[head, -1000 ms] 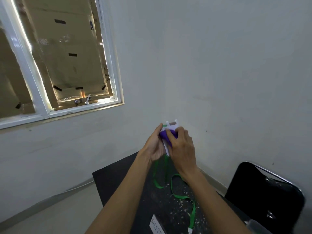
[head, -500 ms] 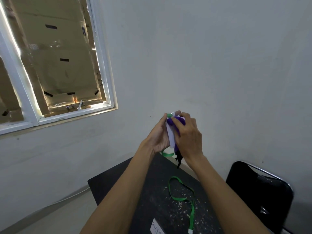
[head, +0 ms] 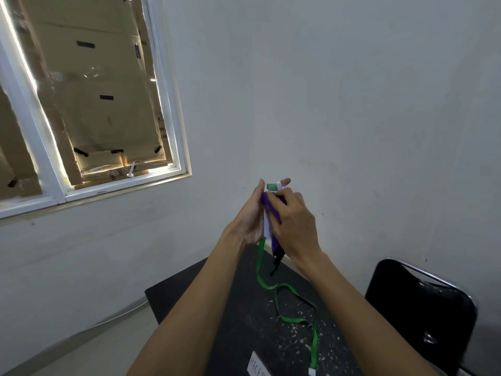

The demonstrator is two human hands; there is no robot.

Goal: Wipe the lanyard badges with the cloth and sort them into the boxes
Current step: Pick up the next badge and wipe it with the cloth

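Hands meet: left hand (head: 250, 218) grips the badge (head: 267, 226), right hand (head: 295, 221) pinches purple cloth (head: 272, 210) against it. Green lanyard (head: 284, 297) trails below onto the tabletop (head: 217, 308); snagging it could tug the badge free.

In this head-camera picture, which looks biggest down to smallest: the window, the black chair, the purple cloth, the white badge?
1. Window
2. Black chair
3. Purple cloth and white badge: both small and partly hidden, too alike to rank.
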